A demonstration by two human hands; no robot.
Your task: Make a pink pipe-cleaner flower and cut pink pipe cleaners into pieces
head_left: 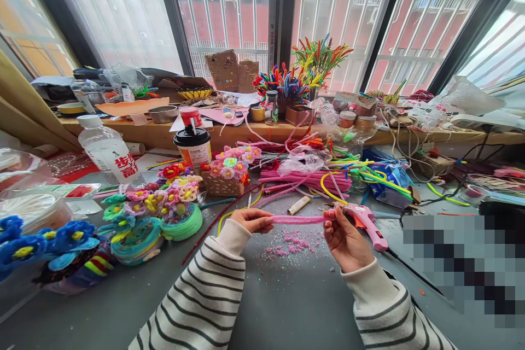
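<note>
A pink pipe cleaner [299,220] stretches level between my two hands, above the grey table. My left hand [251,220] pinches its left end between thumb and fingers. At the other end, the fingertips of my right hand [346,240] are closed on it, with a small pink bit showing there. Below it lies a scatter of pink fuzz trimmings [293,243] mixed with glitter. Just behind my right hand rests a pink glue gun [367,224], its dark cord running to the right. A lighter-like cylinder [298,205] lies behind the pipe cleaner.
Pipe-cleaner flower pots [180,221] crowd the left, with blue flowers [24,249] nearest. Behind stand a water bottle [109,150], a lidded cup [192,147] and a pink flower box [223,183]. Bundled pink pipe cleaners [303,179] lie at the back. A cluttered wooden sill [241,132] runs beneath the windows.
</note>
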